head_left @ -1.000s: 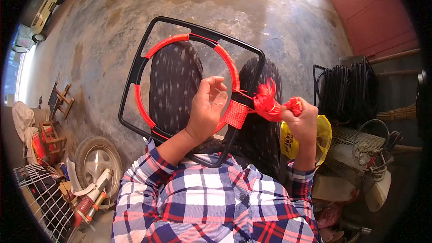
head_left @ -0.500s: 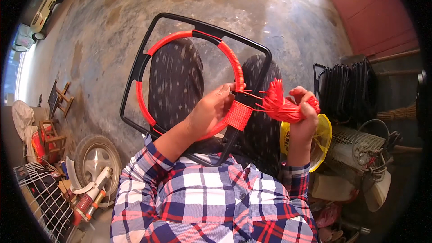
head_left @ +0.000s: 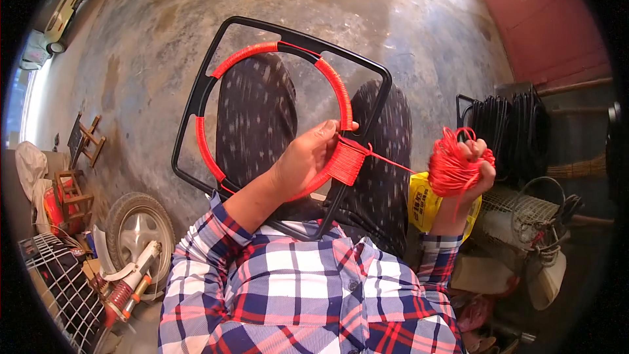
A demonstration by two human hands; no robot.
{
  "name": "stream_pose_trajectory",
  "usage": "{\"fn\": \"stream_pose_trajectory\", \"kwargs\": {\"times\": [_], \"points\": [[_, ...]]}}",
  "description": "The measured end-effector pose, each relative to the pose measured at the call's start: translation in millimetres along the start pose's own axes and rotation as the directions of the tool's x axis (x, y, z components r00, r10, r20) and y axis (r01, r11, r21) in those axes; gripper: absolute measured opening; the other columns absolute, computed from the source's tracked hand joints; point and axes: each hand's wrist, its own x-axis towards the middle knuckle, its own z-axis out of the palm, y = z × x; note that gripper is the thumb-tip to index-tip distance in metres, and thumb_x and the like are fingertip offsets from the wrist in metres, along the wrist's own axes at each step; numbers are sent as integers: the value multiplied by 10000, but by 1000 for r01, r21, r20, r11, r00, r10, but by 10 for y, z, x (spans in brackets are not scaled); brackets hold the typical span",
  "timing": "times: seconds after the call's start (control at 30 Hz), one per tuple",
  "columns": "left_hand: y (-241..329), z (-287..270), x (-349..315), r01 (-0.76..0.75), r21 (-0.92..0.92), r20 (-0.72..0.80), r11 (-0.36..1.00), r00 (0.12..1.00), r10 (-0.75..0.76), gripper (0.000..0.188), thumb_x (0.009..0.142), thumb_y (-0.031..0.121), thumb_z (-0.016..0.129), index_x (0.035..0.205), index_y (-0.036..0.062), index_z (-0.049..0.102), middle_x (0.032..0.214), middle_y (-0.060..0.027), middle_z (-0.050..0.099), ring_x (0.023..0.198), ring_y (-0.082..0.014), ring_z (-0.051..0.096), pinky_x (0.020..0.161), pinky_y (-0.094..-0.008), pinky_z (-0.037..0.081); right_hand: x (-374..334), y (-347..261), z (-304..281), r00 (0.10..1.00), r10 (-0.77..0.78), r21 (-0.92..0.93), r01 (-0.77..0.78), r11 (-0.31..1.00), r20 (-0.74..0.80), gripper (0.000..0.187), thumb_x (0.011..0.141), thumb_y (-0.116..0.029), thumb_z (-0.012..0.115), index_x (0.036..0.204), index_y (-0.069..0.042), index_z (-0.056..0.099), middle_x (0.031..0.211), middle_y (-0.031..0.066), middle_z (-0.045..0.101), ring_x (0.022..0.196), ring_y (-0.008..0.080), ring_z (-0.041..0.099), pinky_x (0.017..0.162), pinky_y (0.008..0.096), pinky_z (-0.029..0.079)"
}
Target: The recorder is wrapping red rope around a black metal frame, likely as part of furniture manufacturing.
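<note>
A black rounded-square metal frame point(head_left: 216, 72) rests on my lap, with an inner ring point(head_left: 259, 52) wrapped in red cord. My left hand point(head_left: 304, 160) grips the ring at its lower right, next to a band of tight red wrapping point(head_left: 347, 160) that joins ring and frame. My right hand point(head_left: 468, 170) is out to the right, closed on a bundle of red cord point(head_left: 449, 164). A single taut strand runs from the bundle back to the wrapping. My legs in dark dotted trousers show through the frame.
Bare concrete floor lies ahead. A stack of black frames point(head_left: 517, 131) stands at the right beside a yellow bag point(head_left: 422, 206) and wire items. At the left lie a car wheel point(head_left: 137, 226), a wire cage point(head_left: 56, 282), a small wooden stool point(head_left: 85, 137) and tools.
My right hand has pulled the cord bundle away to the right, drawing the strand taut. My left hand has kept its hold on the ring by the wrapping.
</note>
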Motion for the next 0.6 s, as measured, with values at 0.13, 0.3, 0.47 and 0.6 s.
{"fn": "stream_pose_trajectory", "kwargs": {"times": [0.13, 0.3, 0.47, 0.6], "points": [[12, -31, 1, 10, -31, 57, 999, 998, -8, 415, 1009, 208, 393, 1338, -33, 466, 1160, -167, 612, 1044, -228, 635, 952, -381, 519, 172, -185, -414, 996, 65, 213, -77, 974, 61, 211, 882, -229, 627, 814, -107, 469, 731, -12, 477, 690, 106, 463, 674, 252, 409], [-42, -120, 52, 13, -17, 86, 1000, 996, -12, 483, 831, 27, 425, 1307, -36, 468, 1188, -192, 611, 1087, -266, 640, 986, -402, 513, -210, 241, 131, 968, 227, -625, -245, 741, -110, 203, 875, -144, 651, 1004, 12, 637, 679, -15, 557, 582, 87, 496, 549, 261, 425], [-48, -96, 42, 4, -1, 71, 1000, 997, -4, 503, 780, 9, 436, 1279, -35, 481, 1214, -201, 607, 1121, -282, 630, 998, -411, 506, -290, 594, 582, 895, 431, -983, 39, 179, 114, 262, 768, -157, 760, 946, 10, 661, 733, 106, 661, 654, 174, 642, 621, 315, 501], [-38, -62, 42, 7, 15, 62, 1000, 998, -8, 486, 791, 22, 438, 1271, -35, 486, 1190, -220, 622, 1091, -332, 645, 981, -437, 513, -220, 644, 547, 884, 455, -993, 74, 92, 108, 234, 751, -171, 775, 786, -1, 618, 642, 155, 591, 585, 202, 605, 580, 341, 473]]}}
